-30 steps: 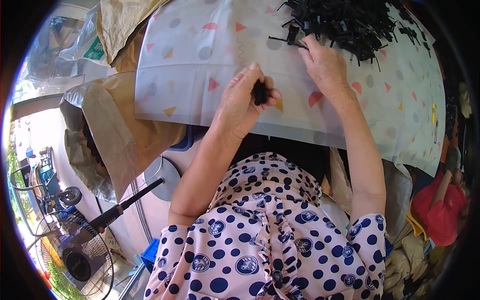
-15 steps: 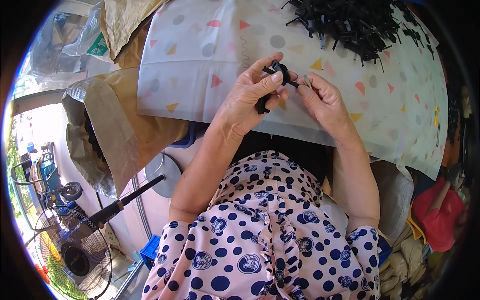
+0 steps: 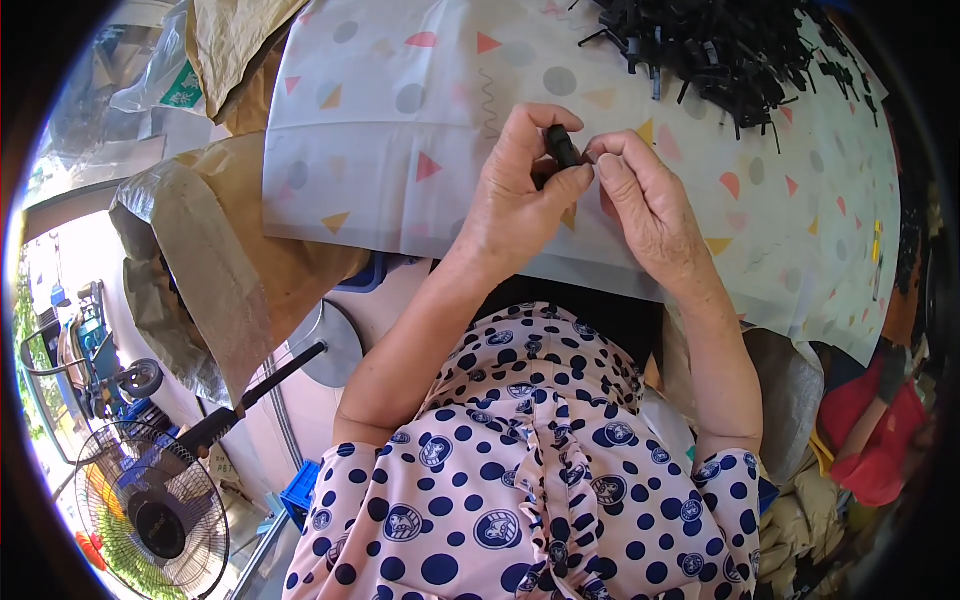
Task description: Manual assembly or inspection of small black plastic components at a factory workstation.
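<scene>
Left hand (image 3: 520, 205) pinches a small black part (image 3: 562, 146) over the patterned table (image 3: 380, 130). Right hand (image 3: 652, 205) just beside it, thumb and forefinger drawn together; anything between them too small to tell. Heap of black pieces (image 3: 715, 60) farther off, to the right.

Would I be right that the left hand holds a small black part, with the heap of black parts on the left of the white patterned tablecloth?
Not quite: the head view shows the heap of black parts on the right of the white patterned tablecloth.
</scene>
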Motion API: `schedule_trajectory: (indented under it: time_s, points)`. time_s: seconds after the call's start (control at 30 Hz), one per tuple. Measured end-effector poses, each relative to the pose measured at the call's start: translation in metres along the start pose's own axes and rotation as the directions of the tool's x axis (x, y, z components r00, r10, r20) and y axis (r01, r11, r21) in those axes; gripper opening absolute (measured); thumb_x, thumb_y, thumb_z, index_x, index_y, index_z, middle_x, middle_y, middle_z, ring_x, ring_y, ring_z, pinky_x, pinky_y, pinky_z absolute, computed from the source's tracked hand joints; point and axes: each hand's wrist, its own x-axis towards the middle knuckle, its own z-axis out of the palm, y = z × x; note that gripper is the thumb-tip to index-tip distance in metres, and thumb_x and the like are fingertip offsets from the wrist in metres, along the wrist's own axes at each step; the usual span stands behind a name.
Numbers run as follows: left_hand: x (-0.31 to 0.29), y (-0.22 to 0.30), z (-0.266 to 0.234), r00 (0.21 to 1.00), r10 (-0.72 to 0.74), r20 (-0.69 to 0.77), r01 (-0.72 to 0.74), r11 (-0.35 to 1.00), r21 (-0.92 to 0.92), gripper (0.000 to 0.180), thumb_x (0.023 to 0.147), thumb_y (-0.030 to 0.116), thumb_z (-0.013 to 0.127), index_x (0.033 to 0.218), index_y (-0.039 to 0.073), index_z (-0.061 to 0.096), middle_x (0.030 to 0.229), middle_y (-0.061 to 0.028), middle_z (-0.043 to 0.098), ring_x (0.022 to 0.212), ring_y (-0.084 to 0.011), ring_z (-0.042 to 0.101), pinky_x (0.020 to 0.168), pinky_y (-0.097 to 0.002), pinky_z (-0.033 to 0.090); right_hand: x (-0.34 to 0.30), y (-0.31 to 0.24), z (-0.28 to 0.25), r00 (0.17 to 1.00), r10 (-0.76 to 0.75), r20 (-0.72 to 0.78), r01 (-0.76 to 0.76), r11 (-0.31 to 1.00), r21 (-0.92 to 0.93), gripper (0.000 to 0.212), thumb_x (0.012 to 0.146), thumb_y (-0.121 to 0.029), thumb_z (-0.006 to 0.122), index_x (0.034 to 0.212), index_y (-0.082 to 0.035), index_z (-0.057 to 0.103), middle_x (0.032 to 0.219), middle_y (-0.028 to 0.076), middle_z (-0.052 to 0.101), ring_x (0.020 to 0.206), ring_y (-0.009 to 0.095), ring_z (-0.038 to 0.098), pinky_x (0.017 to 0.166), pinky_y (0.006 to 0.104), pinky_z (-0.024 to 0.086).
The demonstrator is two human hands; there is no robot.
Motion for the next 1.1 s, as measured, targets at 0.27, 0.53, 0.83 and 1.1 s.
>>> schedule_trajectory:
  time_s: [0.27,0.53,0.83,1.1]
  points:
    - [0.005,-0.006,0.000,0.976,0.216,0.023,-0.207,0.897,0.391,0.031,0.082,-0.010,0.055,0.105,0.005,0.042,0.082,-0.0037,0.052,0.067,-0.0109,0.051,0.060,-0.0229,0.044,0.009,0.000,0.008,0.999,0.005,0.037,-0.004,0.999,-0.049,0.018,0.098,-0.017,0.045,0.101,0.000,0.052,0.072,-0.001,0.045,0.063,0.006,0.040,0.057,0.0202,0.036]
    - [0.005,0.000,0.009,0.958,0.288,-0.009,-0.230,0.780,0.582,0.030,0.078,-0.007,0.053,0.103,0.005,0.042,0.081,-0.0189,0.057,0.072,-0.0393,0.057,0.064,-0.0407,0.047,0.011,0.003,0.015,0.996,-0.064,-0.059,0.057,0.992,-0.114,0.013,0.097,-0.014,0.046,0.095,-0.002,0.051,0.066,-0.001,0.043,0.061,0.008,0.039,0.056,0.0226,0.035]
    - [0.004,0.012,0.006,0.928,0.360,-0.098,-0.334,0.919,0.211,0.026,0.086,-0.005,0.052,0.109,0.006,0.046,0.083,-0.0067,0.057,0.061,-0.0133,0.049,0.052,-0.0233,0.039,0.006,-0.007,0.005,0.987,-0.081,-0.138,0.098,0.987,0.126,0.018,0.096,-0.020,0.051,0.099,-0.004,0.058,0.071,0.000,0.056,0.056,0.007,0.045,0.052,0.0209,0.038]
    - [-0.008,0.038,0.001,0.993,-0.101,0.062,0.119,0.873,-0.473,0.042,0.094,0.012,0.044,0.135,0.007,0.040,0.086,-0.0098,0.057,0.055,-0.0107,0.044,0.047,-0.0191,0.031,-0.007,0.003,-0.004,0.993,-0.107,-0.058,0.121,0.923,0.365,0.029,0.093,-0.028,0.056,0.110,-0.004,0.055,0.077,0.001,0.058,0.047,0.001,0.040,0.041,0.0150,0.029]
